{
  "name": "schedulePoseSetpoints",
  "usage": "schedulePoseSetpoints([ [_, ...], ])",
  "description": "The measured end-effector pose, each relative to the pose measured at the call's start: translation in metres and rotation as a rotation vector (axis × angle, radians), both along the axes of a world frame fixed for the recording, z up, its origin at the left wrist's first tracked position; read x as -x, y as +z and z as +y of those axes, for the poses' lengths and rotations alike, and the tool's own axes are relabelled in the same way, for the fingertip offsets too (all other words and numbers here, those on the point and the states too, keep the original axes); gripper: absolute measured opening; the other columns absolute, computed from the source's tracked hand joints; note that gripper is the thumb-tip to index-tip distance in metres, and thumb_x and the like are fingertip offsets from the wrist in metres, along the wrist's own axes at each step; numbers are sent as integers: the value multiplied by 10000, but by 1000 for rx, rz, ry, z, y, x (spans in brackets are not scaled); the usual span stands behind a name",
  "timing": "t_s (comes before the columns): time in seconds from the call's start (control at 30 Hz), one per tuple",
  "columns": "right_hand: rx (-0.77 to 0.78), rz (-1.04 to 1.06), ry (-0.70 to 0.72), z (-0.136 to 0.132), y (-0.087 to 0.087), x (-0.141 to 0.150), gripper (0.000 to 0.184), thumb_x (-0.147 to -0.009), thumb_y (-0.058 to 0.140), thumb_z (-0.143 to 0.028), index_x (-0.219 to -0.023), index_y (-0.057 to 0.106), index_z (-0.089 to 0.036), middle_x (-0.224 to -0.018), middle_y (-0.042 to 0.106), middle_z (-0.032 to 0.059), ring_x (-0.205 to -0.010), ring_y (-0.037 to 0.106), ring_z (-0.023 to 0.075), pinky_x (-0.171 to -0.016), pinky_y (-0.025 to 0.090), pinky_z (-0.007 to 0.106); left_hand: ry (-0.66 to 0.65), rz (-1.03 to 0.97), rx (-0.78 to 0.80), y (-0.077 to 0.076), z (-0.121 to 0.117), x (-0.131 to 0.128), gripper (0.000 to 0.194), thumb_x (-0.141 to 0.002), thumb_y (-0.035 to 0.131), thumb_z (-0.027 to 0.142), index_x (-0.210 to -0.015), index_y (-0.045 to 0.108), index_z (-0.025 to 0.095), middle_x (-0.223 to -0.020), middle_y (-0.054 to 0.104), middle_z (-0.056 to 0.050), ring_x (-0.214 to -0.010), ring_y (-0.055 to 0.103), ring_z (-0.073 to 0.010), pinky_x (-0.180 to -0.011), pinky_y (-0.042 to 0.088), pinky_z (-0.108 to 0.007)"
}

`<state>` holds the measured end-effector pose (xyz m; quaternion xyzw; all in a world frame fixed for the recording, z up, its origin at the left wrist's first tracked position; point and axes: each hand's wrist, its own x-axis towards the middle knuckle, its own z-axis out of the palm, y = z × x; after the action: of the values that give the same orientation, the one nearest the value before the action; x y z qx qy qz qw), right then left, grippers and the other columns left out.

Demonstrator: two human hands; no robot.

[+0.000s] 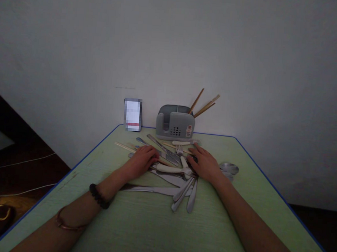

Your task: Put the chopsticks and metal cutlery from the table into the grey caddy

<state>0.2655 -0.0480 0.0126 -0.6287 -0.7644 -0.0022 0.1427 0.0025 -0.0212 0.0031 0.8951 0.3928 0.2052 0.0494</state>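
Note:
A loose pile of cutlery lies on the table. My left hand [142, 159] rests on its left side, fingers loosely bent, tips close to a cream handle [170, 168]; nothing shows gripped in it. Over the right side is my right hand [206, 164], fingers apart, nearest to a fork [179, 150] with a cream handle. Its index fingertip reaches a second cream-handled fork [181, 142]. Below the hands lie a table knife [156, 189] and several metal handles [183, 195] fanned toward me. Chopsticks [124, 147] stick out left of the pile.
A grey cutlery holder [175, 124] stands at the back against the wall, with several chopsticks [205, 105] leaning out of its right side. A phone [133, 115] is propped to its left. Metal spoons [229, 168] lie beyond my right wrist. Blue edging borders the green table [161, 236].

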Motion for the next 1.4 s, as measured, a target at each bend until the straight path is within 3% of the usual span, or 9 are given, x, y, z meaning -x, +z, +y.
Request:
schedulePoseSetpoints([
  [0.13, 2, -16, 26, 1, -1, -2, 396, -897, 436, -363, -1215, 561, -162, -1414, 413, 143, -1253, 450, 243, -1032, 343, 387, 87, 14, -54, 3, 0, -1, 160, -916, 443, 221, -881, 590, 171, -885, 656, -53, -874, 569, -203, -887, 413, -371],
  [0.3, -8, -5, 36, 3, -4, -3, 391, -898, 432, -352, -1204, 565, -149, -1317, 522, 149, -1215, 482, 244, -1015, 358, 395, 191, -61, -191, 6, 3, 3, 210, -939, 406, 248, -962, 606, 190, -953, 687, -47, -873, 601, -190, -877, 401, -366],
  [0.57, -323, 162, 129, -10, 8, 17, 317, -914, 397, -301, -1109, 591, -144, -1067, 648, 115, -1020, 548, 236, -951, 390, 379, 86, -110, -259, 8, -4, 2, 262, -954, 384, 280, -1016, 630, 214, -986, 687, -47, -910, 595, -182, -805, 400, -336],
  [0.77, -333, 140, 277, -14, 7, 31, 265, -930, 399, -279, -950, 640, -172, -878, 669, 79, -854, 560, 205, -858, 411, 344, 23, -130, -269, 9, -5, 0, 242, -944, 413, 289, -991, 636, 206, -955, 686, -49, -881, 599, -180, -789, 415, -323],
  [0.87, -372, 124, 197, -10, 8, 24, 281, -934, 391, -305, -934, 643, -181, -868, 653, 80, -853, 547, 214, -819, 407, 339, 52, -137, -261, 8, -5, 0, 244, -937, 427, 306, -998, 638, 201, -948, 689, -50, -857, 606, -182, -765, 434, -312],
  [1.07, -489, 198, -50, -2, 6, 2, 283, -924, 365, -271, -1031, 605, -167, -952, 605, 106, -888, 536, 223, -792, 395, 337, 229, -95, -171, 6, -2, 3, 322, -927, 415, 395, -960, 658, 186, -885, 697, -57, -756, 623, -196, -710, 463, -316],
  [1.2, -571, 152, -76, -3, 4, 0, 256, -905, 408, -263, -1046, 599, -168, -993, 612, 109, -930, 527, 231, -843, 373, 372, 202, -142, -116, 6, -2, 5, 327, -931, 401, 398, -952, 648, 183, -876, 688, -43, -746, 626, -166, -688, 470, -269],
  [1.33, -625, -18, -55, -9, 8, 7, 131, -852, 537, -228, -934, 640, -225, -1126, 624, 56, -1047, 483, 251, -994, 227, 460, 155, -131, -124, 8, -6, 2, 287, -926, 432, 372, -922, 647, 182, -845, 684, -34, -744, 628, -157, -666, 459, -246],
  [1.4, -603, -63, 11, -12, 10, 11, 86, -841, 565, -212, -863, 645, -234, -1067, 657, 25, -1044, 491, 240, -1016, 191, 458, 112, -118, -133, 9, -8, 0, 275, -925, 439, 365, -924, 648, 186, -840, 683, -31, -741, 629, -154, -668, 458, -242],
])
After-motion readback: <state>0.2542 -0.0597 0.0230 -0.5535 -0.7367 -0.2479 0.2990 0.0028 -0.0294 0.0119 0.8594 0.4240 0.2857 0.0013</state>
